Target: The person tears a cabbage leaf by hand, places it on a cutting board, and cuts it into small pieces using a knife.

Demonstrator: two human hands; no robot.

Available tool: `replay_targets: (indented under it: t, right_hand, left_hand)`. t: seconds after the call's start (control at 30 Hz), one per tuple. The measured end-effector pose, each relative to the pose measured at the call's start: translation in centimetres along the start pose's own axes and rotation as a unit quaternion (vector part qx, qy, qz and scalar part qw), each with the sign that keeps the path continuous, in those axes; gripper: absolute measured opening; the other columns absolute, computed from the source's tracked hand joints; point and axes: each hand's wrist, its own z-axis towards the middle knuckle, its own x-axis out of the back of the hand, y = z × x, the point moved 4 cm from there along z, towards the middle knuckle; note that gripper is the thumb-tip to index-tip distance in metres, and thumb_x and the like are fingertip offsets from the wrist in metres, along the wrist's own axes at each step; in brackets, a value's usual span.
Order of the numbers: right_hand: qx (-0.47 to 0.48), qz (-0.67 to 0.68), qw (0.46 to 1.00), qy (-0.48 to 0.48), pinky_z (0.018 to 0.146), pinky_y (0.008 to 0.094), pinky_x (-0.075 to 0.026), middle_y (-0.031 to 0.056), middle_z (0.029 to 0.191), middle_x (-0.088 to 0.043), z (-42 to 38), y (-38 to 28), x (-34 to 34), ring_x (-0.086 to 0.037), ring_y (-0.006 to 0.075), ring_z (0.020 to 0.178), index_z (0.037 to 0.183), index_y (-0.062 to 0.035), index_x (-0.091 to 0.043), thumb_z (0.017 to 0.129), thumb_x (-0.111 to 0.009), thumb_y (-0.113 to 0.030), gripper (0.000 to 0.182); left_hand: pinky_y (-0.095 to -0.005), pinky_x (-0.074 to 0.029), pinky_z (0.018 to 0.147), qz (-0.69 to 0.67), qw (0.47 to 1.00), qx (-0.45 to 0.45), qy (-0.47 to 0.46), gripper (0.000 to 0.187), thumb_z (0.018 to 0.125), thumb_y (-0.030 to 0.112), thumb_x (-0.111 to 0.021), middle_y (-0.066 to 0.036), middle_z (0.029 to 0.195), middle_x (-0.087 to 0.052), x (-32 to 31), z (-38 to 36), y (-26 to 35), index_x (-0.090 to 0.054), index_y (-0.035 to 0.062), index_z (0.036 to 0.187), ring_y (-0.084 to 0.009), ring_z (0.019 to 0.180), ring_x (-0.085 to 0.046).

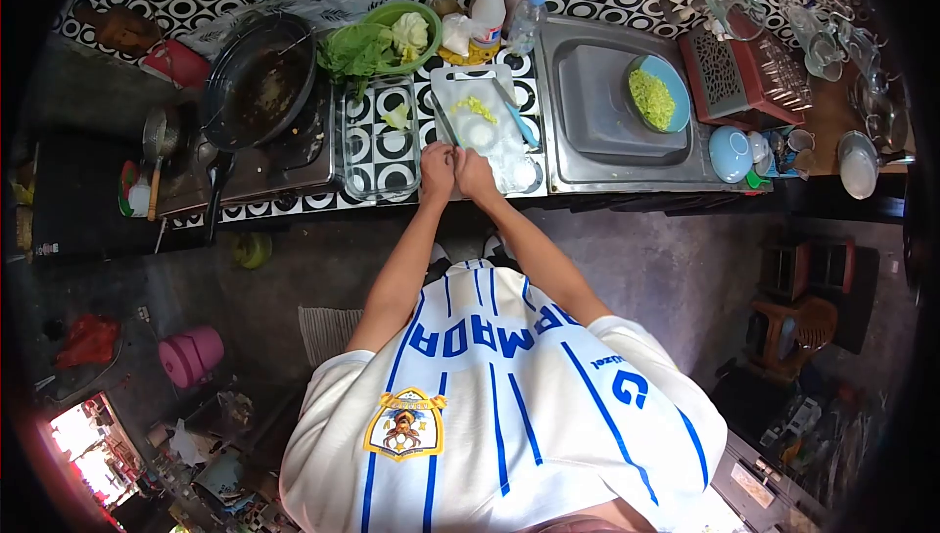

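My left hand (437,173) is closed around the handle of a knife (446,126), whose blade points away from me over the left edge of a white cutting board (504,166). Touching it on the right is my right hand (475,173), its fingers curled; what they hold, if anything, is hidden. Chopped pale green vegetable bits (474,108) lie on the board beyond my hands. A second knife with a light blue handle (529,131) rests along the board's right side. Left of the board, a leaf piece (397,118) lies in a clear glass dish (354,163).
A large wok (259,83) sits on the stove at left. Behind the dish stands a green bowl (427,10) of leafy vegetables. Bottles (487,6) stand behind the board. At right, a sink (578,166) bears a blue bowl (681,94) of chopped greens.
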Motion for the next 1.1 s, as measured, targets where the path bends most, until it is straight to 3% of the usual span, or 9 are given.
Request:
replay_targets:
  t: [0.1,0.2,0.27,0.37,0.5,0.73,0.83,0.93,1.1]
  right_hand:
    - [0.090,0.028,0.995,0.009,0.078,0.0594,-0.051,0.0363,0.086,-0.066,3.2,0.1,-1.4,-0.064,0.0550,0.087,0.090,0.0049,-0.066,0.106,-0.040,-0.034,0.050]
    - [0.107,0.059,0.992,-0.001,0.075,0.0585,-0.050,0.0339,0.091,-0.066,2.8,0.6,0.3,-0.063,0.0540,0.088,0.091,0.0051,-0.064,0.107,-0.040,-0.032,0.047]
    - [0.093,0.059,0.994,0.004,0.073,0.0598,-0.049,0.0355,0.086,-0.065,0.9,0.5,2.1,-0.063,0.0543,0.085,0.092,0.0048,-0.064,0.106,-0.042,-0.030,0.044]
    - [0.075,0.035,0.996,-0.017,0.073,0.0615,-0.048,0.0366,0.079,-0.063,-2.7,1.0,4.4,-0.063,0.0553,0.081,0.089,0.0054,-0.062,0.106,-0.043,-0.030,0.044]
    - [0.062,-0.014,0.997,-0.050,0.072,0.0601,-0.047,0.0346,0.080,-0.063,-7.3,2.9,5.6,-0.061,0.0549,0.082,0.090,0.0030,-0.060,0.107,-0.044,-0.029,0.040]
    - [0.068,-0.077,0.992,-0.072,0.073,0.0617,-0.047,0.0344,0.079,-0.063,-5.8,5.0,5.7,-0.061,0.0547,0.081,0.093,0.0018,-0.061,0.107,-0.042,-0.032,0.042]
    - [0.072,-0.084,0.993,-0.046,0.073,0.0617,-0.047,0.0345,0.081,-0.064,-1.4,5.1,6.7,-0.061,0.0549,0.081,0.094,0.0015,-0.063,0.107,-0.041,-0.033,0.042]
    - [0.094,-0.089,0.991,-0.027,0.074,0.0611,-0.048,0.0334,0.082,-0.065,2.9,5.7,7.9,-0.062,0.0544,0.081,0.094,0.0014,-0.064,0.107,-0.041,-0.035,0.045]
    - [0.086,-0.105,0.990,-0.030,0.075,0.0605,-0.049,0.0325,0.083,-0.065,4.8,6.1,8.8,-0.062,0.0546,0.083,0.092,0.0022,-0.064,0.107,-0.041,-0.038,0.048]
  left_hand:
    - [-0.0449,-0.050,0.098,-0.022,1.000,-0.005,0.006,0.022,0.078,0.000,-0.067,-0.023,0.110,-0.070,-0.1,0.0,-0.3,-0.073,-0.0033,0.099,-0.0403,0.108,-0.064]
    - [-0.0447,-0.049,0.100,-0.008,1.000,-0.020,-0.018,0.038,0.077,-0.004,-0.069,-0.023,0.118,-0.068,-0.4,-0.2,-1.4,-0.068,-0.0034,0.115,-0.0408,0.113,-0.063]
    - [-0.0461,-0.050,0.099,-0.007,0.999,-0.020,-0.039,0.047,0.077,-0.003,-0.072,-0.023,0.120,-0.068,-0.4,-0.2,-1.1,-0.064,-0.0023,0.124,-0.0401,0.115,-0.063]
    - [-0.0435,-0.052,0.097,-0.033,0.997,0.030,-0.063,0.074,0.076,-0.008,-0.072,-0.024,0.126,-0.065,-0.4,-0.5,-1.0,-0.047,0.0002,0.145,-0.0405,0.116,-0.062]
    - [-0.0468,-0.045,0.104,-0.035,0.994,0.071,-0.077,0.097,0.081,-0.008,-0.070,-0.026,0.137,-0.057,0.1,-1.6,-1.1,-0.013,0.0022,0.160,-0.0453,0.125,-0.054]
    - [-0.0454,-0.045,0.103,-0.043,0.991,0.087,-0.091,0.094,0.081,-0.008,-0.071,-0.028,0.136,-0.057,0.8,-2.1,-0.5,-0.017,-0.0015,0.158,-0.0450,0.124,-0.056]
    - [-0.0442,-0.045,0.106,-0.031,0.990,0.108,-0.091,0.085,0.079,-0.010,-0.071,-0.027,0.136,-0.058,1.1,-2.1,0.2,-0.031,-0.0038,0.153,-0.0442,0.125,-0.055]
    - [-0.0422,-0.044,0.109,0.009,0.995,0.054,-0.089,0.073,0.078,-0.011,-0.070,-0.027,0.135,-0.059,1.0,-1.9,0.1,-0.043,-0.0055,0.146,-0.0435,0.127,-0.055]
    - [-0.0418,-0.045,0.109,0.029,0.992,0.056,-0.112,0.069,0.077,-0.012,-0.070,-0.027,0.138,-0.058,0.6,-1.3,-0.2,-0.049,-0.0050,0.142,-0.0422,0.128,-0.054]
